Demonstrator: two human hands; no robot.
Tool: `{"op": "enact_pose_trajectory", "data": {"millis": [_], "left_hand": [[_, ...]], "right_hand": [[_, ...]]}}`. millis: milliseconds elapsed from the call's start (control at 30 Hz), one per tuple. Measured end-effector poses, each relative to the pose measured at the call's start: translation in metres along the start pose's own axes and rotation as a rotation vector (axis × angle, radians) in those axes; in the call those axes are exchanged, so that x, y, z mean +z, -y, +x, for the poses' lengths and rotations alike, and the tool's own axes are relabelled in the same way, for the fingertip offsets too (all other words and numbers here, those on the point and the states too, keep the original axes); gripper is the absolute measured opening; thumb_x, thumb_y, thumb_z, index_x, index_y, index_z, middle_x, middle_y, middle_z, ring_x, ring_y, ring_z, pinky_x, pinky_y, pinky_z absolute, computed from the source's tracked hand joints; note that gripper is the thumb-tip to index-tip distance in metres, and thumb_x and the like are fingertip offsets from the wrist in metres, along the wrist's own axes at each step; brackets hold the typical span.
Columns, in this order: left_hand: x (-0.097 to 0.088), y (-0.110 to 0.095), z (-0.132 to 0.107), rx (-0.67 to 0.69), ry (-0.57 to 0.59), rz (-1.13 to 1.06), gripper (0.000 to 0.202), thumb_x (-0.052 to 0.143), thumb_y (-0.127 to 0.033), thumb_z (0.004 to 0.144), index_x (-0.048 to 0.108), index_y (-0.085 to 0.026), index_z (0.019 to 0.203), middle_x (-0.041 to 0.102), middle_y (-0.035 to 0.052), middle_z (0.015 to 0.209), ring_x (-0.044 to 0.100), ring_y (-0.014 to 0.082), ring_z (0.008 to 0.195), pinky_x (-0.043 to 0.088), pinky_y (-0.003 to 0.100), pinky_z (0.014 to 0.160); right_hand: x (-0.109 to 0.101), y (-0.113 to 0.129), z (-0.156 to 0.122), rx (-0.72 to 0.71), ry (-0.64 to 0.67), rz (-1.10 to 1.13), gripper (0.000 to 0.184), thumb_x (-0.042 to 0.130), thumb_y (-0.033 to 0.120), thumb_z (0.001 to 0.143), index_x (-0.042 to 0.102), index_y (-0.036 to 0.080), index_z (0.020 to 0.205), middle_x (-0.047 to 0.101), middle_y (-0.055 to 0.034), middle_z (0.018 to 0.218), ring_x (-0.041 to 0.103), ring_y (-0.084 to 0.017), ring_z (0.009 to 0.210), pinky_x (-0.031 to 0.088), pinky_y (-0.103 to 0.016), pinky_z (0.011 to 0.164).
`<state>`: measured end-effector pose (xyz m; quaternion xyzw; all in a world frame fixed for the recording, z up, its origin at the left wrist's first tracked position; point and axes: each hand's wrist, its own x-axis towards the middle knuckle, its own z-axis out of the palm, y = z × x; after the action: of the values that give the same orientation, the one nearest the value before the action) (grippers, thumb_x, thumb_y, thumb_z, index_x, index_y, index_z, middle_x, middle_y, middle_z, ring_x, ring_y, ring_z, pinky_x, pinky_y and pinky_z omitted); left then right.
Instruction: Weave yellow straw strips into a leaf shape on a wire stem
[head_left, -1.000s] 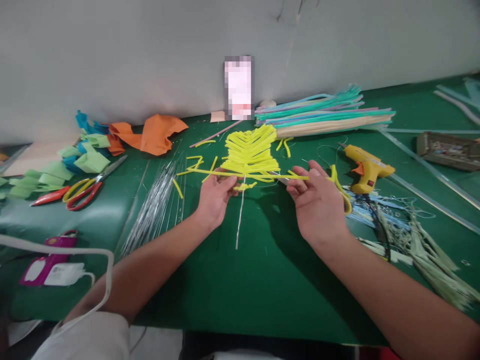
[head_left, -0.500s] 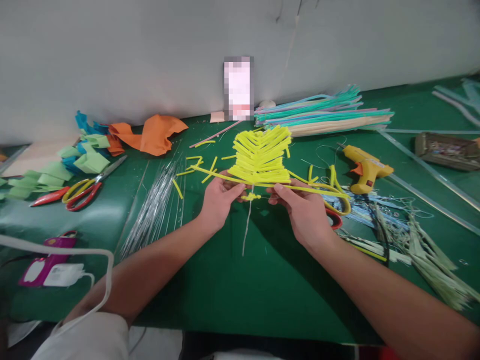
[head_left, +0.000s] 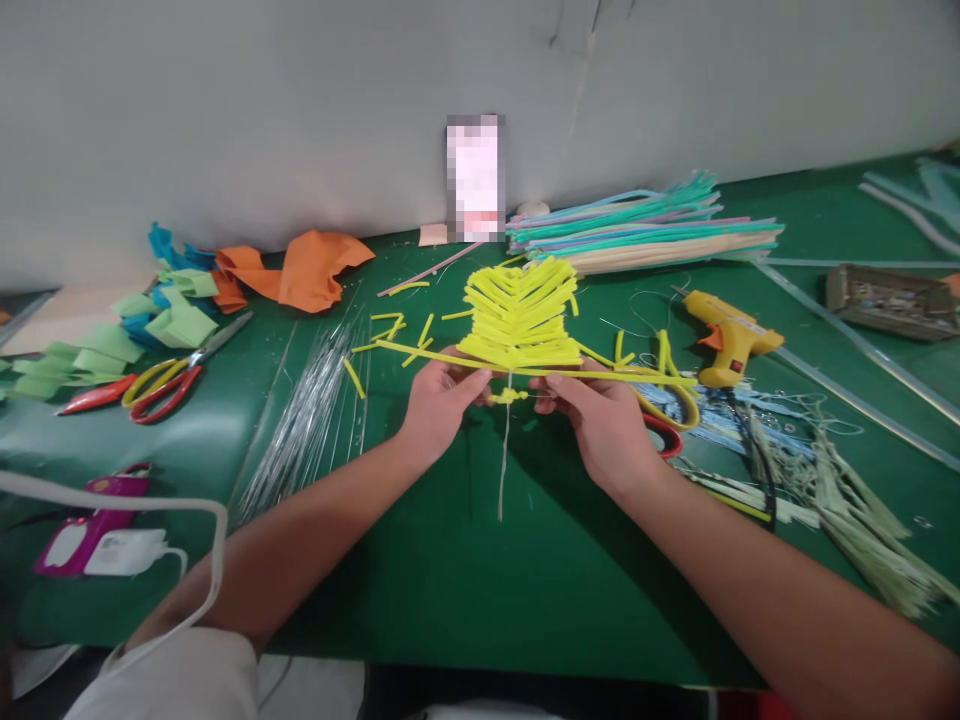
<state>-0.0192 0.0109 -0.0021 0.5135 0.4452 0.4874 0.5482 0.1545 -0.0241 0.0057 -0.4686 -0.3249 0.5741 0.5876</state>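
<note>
Between my hands is a yellow leaf shape (head_left: 519,312) built from rows of pipe cleaners angled off a middle line. A long yellow pipe cleaner (head_left: 637,377) runs crosswise along its lower edge, sticking out past both hands. My left hand (head_left: 448,392) pinches it left of the middle, and my right hand (head_left: 600,410) pinches it on the right. Below hangs a twisted wire stem (head_left: 504,470), with a small yellow knotted piece (head_left: 510,397) near its top. Scissors with yellow and red handles (head_left: 664,440) lie partly hidden behind my right hand.
Short yellow offcuts (head_left: 390,328) and a bundle of thin wires (head_left: 304,425) lie left. A yellow glue gun (head_left: 731,335) sits right, by coloured pipe cleaners (head_left: 645,235). More scissors (head_left: 169,390) and orange fabric (head_left: 322,270) are far left. A phone (head_left: 476,180) leans on the wall.
The long pipe cleaner's left end has dropped slightly, so it lies straighter across. The stem's lower end has swung a little to the right. Both hands keep their grip.
</note>
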Motion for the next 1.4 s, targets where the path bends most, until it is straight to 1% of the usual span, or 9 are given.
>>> {"op": "enact_pose_trajectory", "data": {"millis": [167, 267, 433, 567, 800, 900, 1067, 1267, 1400], "left_hand": [[-0.0008, 0.0002, 0.0027, 0.032, -0.023, -0.001, 0.048, 0.077, -0.024, 0.072, 0.059, -0.02, 0.117, 0.069, -0.0002, 0.082, 0.063, 0.0103, 0.06, 0.053, 0.025, 0.061], [-0.0002, -0.0018, 0.0029, 0.036, -0.018, 0.0, 0.053, 0.076, -0.021, 0.072, 0.058, -0.02, 0.122, 0.068, -0.0012, 0.077, 0.062, 0.0104, 0.058, 0.054, 0.025, 0.06], [0.0001, -0.0053, 0.0001, 0.002, -0.006, 0.047, 0.047, 0.071, -0.024, 0.078, 0.056, -0.02, 0.123, 0.063, -0.0047, 0.062, 0.05, 0.0079, 0.039, 0.041, 0.024, 0.042], [0.0002, -0.0068, -0.0002, 0.005, -0.016, 0.068, 0.041, 0.068, -0.023, 0.08, 0.056, -0.02, 0.119, 0.065, -0.0041, 0.066, 0.048, 0.0065, 0.037, 0.037, 0.023, 0.039], [0.0002, -0.0059, 0.0012, 0.124, -0.061, 0.068, 0.038, 0.075, -0.019, 0.071, 0.059, -0.021, 0.105, 0.066, 0.0021, 0.099, 0.061, 0.0083, 0.065, 0.05, 0.022, 0.059], [-0.0004, -0.005, -0.0002, 0.154, -0.043, 0.119, 0.034, 0.077, -0.022, 0.072, 0.062, -0.019, 0.102, 0.066, 0.0028, 0.1, 0.063, 0.0104, 0.076, 0.051, 0.022, 0.067], [-0.0036, -0.0024, 0.0004, 0.141, -0.033, 0.163, 0.024, 0.075, -0.029, 0.077, 0.065, -0.019, 0.097, 0.067, 0.0012, 0.088, 0.059, 0.0089, 0.067, 0.048, 0.021, 0.06], [-0.0056, 0.0026, 0.0029, 0.19, -0.018, 0.154, 0.023, 0.076, -0.03, 0.076, 0.066, -0.019, 0.094, 0.064, 0.0005, 0.086, 0.056, 0.0079, 0.065, 0.046, 0.02, 0.058], [-0.0054, 0.0022, 0.0017, 0.273, -0.004, 0.191, 0.019, 0.074, -0.029, 0.079, 0.067, -0.02, 0.093, 0.064, 0.0014, 0.093, 0.058, 0.0094, 0.074, 0.047, 0.021, 0.063]], "right_hand": [[-0.0004, -0.0013, 0.0013, -0.057, -0.02, -0.031, 0.016, 0.076, 0.03, 0.07, 0.066, 0.02, 0.078, 0.069, 0.0004, 0.075, 0.058, -0.011, 0.062, 0.05, -0.028, 0.061], [0.0006, -0.0003, 0.0018, -0.051, -0.044, -0.035, 0.017, 0.077, 0.031, 0.069, 0.067, 0.02, 0.078, 0.068, 0.0004, 0.072, 0.056, -0.011, 0.059, 0.049, -0.028, 0.06], [0.0, 0.0005, 0.0029, -0.057, -0.061, -0.068, 0.017, 0.074, 0.034, 0.073, 0.068, 0.019, 0.072, 0.067, -0.0006, 0.068, 0.056, -0.011, 0.056, 0.05, -0.029, 0.06], [-0.0007, 0.0001, 0.0035, -0.058, -0.06, -0.022, 0.018, 0.074, 0.034, 0.075, 0.067, 0.019, 0.071, 0.07, -0.0014, 0.07, 0.058, -0.012, 0.057, 0.052, -0.029, 0.06], [0.0, 0.001, 0.0027, -0.028, -0.063, 0.018, 0.018, 0.077, 0.035, 0.074, 0.07, 0.019, 0.074, 0.071, -0.0017, 0.072, 0.061, -0.012, 0.057, 0.051, -0.029, 0.059], [-0.0005, 0.0, 0.0035, -0.04, -0.075, 0.005, 0.018, 0.075, 0.036, 0.074, 0.068, 0.019, 0.076, 0.071, -0.0016, 0.074, 0.06, -0.012, 0.057, 0.051, -0.03, 0.06], [-0.0028, -0.0045, 0.0051, -0.045, -0.088, -0.022, 0.019, 0.073, 0.037, 0.077, 0.067, 0.02, 0.084, 0.071, -0.0011, 0.075, 0.061, -0.013, 0.059, 0.052, -0.03, 0.061], [-0.004, -0.0066, 0.0056, 0.0, -0.049, -0.002, 0.019, 0.076, 0.036, 0.075, 0.069, 0.018, 0.076, 0.072, -0.0033, 0.076, 0.062, -0.013, 0.062, 0.051, -0.029, 0.061], [-0.002, -0.0044, 0.005, 0.041, -0.036, 0.02, 0.018, 0.078, 0.033, 0.071, 0.073, 0.017, 0.079, 0.072, -0.0036, 0.076, 0.063, -0.014, 0.066, 0.05, -0.026, 0.061]]}}
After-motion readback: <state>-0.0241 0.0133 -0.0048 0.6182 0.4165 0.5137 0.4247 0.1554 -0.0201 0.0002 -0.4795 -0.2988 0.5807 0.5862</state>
